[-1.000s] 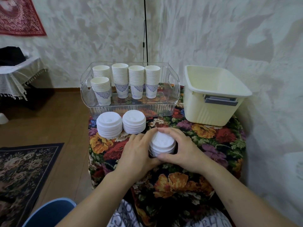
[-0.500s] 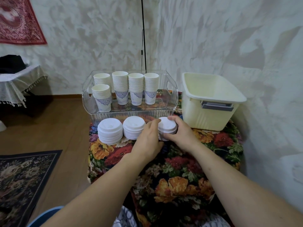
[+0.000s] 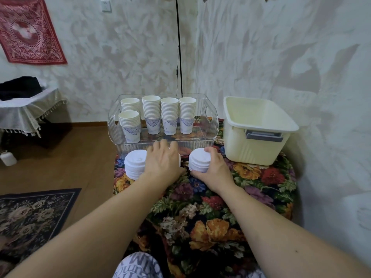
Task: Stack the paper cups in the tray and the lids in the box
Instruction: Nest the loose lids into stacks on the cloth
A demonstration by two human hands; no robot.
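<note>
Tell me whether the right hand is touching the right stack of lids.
Touching. The head view shows the right hand wrapped around the right stack of lids, with its thumb against the near side and fingers over the far edge.

Your left hand (image 3: 163,160) covers most of the middle lid stack (image 3: 178,155); only a sliver shows at its 3 o'clock side, so you cannot tell how far the fingers (image 3: 160,144) curl round it. Your right hand (image 3: 215,167) hides the 3 to 6 o'clock side of the right lid stack (image 3: 198,160). The bench (image 3: 220,207) and both forearms are cut off at the 6 o'clock edge. The prints on the paper cups (image 3: 152,115) blur behind the clear tray (image 3: 210,125).
</note>
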